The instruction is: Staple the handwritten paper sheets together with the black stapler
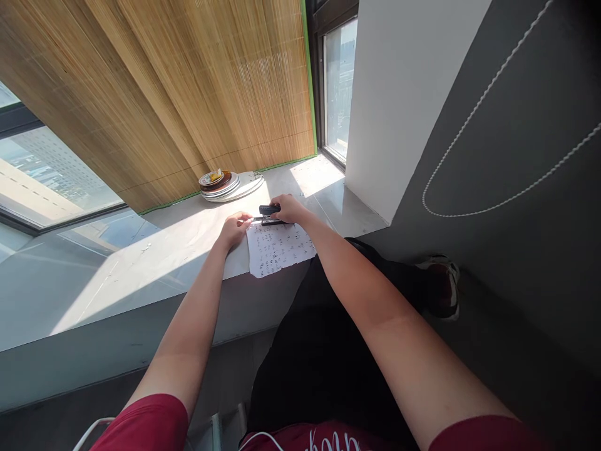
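Note:
A black stapler [269, 210] lies on the window sill with its top arm lifted from its base. My right hand [290, 208] is wrapped round the stapler from the right, fingers on the raised top and the rear. From the left, my left hand [235, 229] pinches at the stapler's front end, where a thin greyish piece shows by the fingertips; what it is, I cannot make out. Just below the stapler, a white sheet of paper [280, 249] with rows of dark handwriting reaches over the sill's front edge. Both hands touch or nearly touch its upper edge.
Behind my hands, a stack of plates [224, 188] with a small dish on top stands against the bamboo blind [225, 81]. The pale sill [154, 263] runs left. A white wall [399, 94] rises at right, with a hanging bead chain [462, 134].

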Action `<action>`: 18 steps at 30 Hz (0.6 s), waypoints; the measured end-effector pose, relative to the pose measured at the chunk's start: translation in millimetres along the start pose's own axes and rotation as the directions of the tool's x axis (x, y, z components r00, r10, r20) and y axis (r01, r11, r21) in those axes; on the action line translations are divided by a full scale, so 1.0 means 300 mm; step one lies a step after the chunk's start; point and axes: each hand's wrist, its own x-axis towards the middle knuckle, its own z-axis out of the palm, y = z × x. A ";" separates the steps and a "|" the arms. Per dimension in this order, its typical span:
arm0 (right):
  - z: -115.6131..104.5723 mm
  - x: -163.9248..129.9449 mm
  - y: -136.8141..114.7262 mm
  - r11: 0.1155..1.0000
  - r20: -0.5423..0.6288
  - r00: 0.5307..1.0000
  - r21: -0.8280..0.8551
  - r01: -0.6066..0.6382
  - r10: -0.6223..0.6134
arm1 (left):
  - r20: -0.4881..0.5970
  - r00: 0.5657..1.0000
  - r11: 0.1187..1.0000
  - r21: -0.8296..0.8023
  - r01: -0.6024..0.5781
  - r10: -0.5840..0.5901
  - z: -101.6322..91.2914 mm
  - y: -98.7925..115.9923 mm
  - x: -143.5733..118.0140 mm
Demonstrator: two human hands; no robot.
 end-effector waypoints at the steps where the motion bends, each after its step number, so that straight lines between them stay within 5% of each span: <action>1: 0.001 0.001 0.001 1.000 -0.002 1.000 0.002 0.001 -0.001 | -0.003 1.000 1.000 0.000 -0.002 0.002 0.000 0.001 0.000; 18: 0.011 0.006 0.013 0.996 -0.045 0.999 0.082 0.015 -0.011 | -0.106 0.994 1.000 -0.004 -0.020 0.019 -0.010 0.006 -0.015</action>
